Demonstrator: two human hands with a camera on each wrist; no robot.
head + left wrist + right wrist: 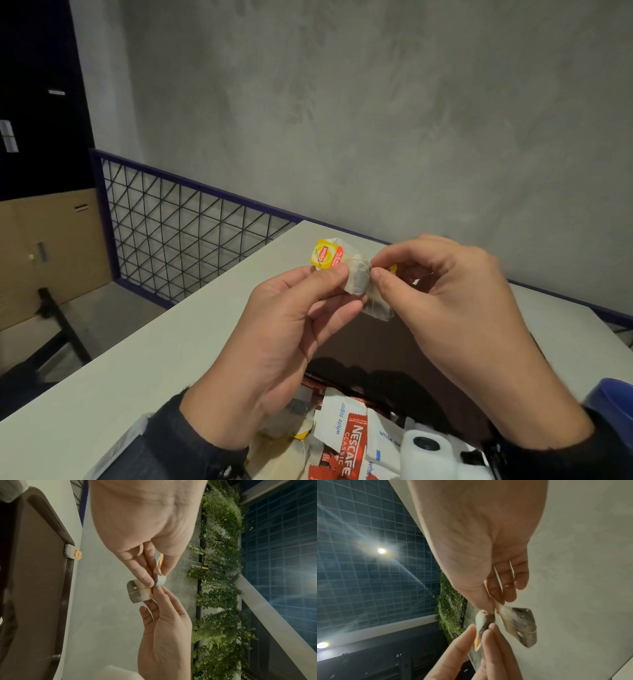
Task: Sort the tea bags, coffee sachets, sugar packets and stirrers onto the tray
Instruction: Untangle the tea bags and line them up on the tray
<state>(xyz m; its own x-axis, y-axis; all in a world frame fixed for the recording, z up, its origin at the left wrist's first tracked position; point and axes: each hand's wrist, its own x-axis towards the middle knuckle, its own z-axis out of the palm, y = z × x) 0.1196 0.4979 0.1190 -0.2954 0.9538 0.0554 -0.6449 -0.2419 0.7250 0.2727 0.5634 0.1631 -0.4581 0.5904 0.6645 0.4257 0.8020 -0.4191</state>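
Both hands are raised above the dark brown tray (346, 346). My left hand (337, 277) pinches a folded tea bag (358, 279) together with its yellow Lipton tag (324, 257). My right hand (375, 270) pinches a second tea bag (379, 310), which hangs down and touches the first. In the left wrist view, the left hand (157, 577) and the right hand (154, 592) meet at the hanging tea bag (137, 593). The right wrist view shows my right hand (494, 608) gripping the top of that hanging tea bag (520, 624). Another tea bag (70, 551) lies at the tray's corner (51, 574).
A pile of Nescafe sachets (354, 442) and white sugar packets (337, 418) lies at the near edge under my wrists. The white table (154, 359) ends at the left beside a wire mesh railing (188, 233). A blue object (613, 394) sits at the right.
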